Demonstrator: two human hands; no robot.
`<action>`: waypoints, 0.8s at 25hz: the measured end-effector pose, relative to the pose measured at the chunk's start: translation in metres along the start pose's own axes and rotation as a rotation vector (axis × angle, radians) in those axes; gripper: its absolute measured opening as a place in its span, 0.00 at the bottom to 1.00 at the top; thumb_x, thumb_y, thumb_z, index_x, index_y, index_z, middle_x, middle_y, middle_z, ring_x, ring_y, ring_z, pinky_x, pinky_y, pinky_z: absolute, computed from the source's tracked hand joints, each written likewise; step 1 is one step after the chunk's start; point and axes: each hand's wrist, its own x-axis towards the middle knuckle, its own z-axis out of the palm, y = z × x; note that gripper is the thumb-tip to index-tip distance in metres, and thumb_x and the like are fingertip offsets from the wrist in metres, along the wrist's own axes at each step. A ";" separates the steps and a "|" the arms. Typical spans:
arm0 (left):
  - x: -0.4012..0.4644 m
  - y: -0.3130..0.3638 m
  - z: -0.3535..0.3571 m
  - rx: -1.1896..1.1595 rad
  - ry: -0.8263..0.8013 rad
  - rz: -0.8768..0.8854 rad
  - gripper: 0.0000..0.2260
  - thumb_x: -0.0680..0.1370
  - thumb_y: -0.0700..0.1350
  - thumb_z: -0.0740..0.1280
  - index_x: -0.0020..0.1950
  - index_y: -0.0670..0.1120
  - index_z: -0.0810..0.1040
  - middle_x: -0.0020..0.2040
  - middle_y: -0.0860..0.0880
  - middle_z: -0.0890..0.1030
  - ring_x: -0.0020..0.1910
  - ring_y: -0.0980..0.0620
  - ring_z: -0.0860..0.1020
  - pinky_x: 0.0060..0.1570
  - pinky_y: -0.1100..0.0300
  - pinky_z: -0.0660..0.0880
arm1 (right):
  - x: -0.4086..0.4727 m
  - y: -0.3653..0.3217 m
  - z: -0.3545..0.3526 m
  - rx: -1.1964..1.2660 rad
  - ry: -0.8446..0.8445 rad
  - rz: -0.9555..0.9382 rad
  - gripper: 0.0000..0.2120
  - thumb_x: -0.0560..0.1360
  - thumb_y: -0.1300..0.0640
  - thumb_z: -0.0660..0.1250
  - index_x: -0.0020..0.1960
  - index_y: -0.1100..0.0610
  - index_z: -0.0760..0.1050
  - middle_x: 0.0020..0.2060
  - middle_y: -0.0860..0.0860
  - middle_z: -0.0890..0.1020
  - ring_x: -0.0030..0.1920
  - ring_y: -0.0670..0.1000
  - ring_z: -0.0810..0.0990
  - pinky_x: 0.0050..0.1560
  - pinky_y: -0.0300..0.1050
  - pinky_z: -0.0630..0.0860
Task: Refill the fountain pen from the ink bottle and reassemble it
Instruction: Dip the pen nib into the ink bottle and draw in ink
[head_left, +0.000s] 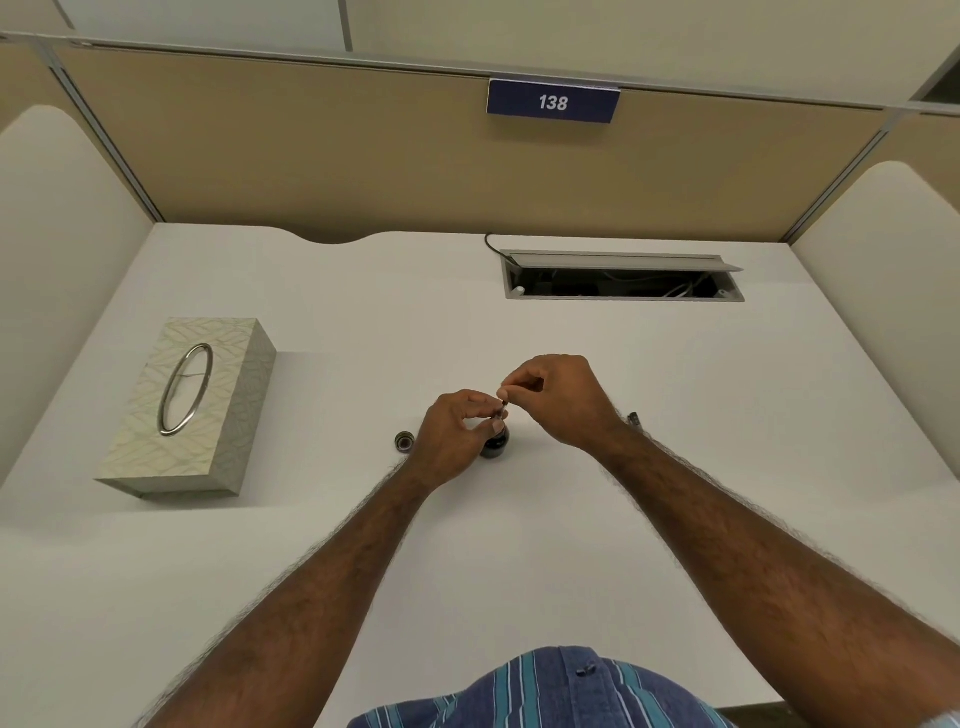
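Note:
A small dark ink bottle (496, 444) stands open on the white desk (519, 519) in front of me. The pen's inner section (502, 410) stands upright with its lower end in the bottle mouth. My left hand (452, 441) pinches the section low down, just above the bottle. My right hand (561, 400) pinches its top end between thumb and forefinger. The bottle's cap (404, 441) lies on the desk to the left of my left hand. A dark pen part (634, 419) peeks out behind my right wrist; most of it is hidden.
A patterned tissue box (192, 410) with a metal oval opening sits at the left. An open cable tray (623, 280) is set into the desk at the back right. Beige partition walls enclose the desk on three sides.

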 end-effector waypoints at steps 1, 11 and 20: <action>0.000 0.000 0.001 0.005 0.000 0.004 0.07 0.75 0.40 0.76 0.51 0.48 0.89 0.51 0.58 0.86 0.53 0.68 0.80 0.55 0.75 0.71 | 0.000 0.000 0.001 0.001 0.015 0.022 0.03 0.76 0.54 0.77 0.45 0.53 0.89 0.41 0.46 0.89 0.43 0.43 0.85 0.45 0.37 0.77; 0.000 0.000 0.001 -0.003 0.001 -0.009 0.07 0.75 0.41 0.76 0.52 0.49 0.89 0.52 0.55 0.87 0.54 0.65 0.81 0.55 0.73 0.72 | -0.002 -0.001 0.000 0.015 -0.029 0.021 0.06 0.76 0.55 0.76 0.51 0.54 0.88 0.42 0.46 0.87 0.41 0.40 0.82 0.42 0.30 0.74; 0.000 0.001 0.001 -0.011 -0.009 -0.020 0.07 0.75 0.41 0.76 0.51 0.49 0.89 0.49 0.59 0.85 0.53 0.64 0.81 0.56 0.70 0.72 | 0.001 0.000 0.002 0.022 0.018 0.079 0.07 0.75 0.51 0.78 0.44 0.54 0.87 0.38 0.45 0.87 0.39 0.43 0.83 0.40 0.36 0.76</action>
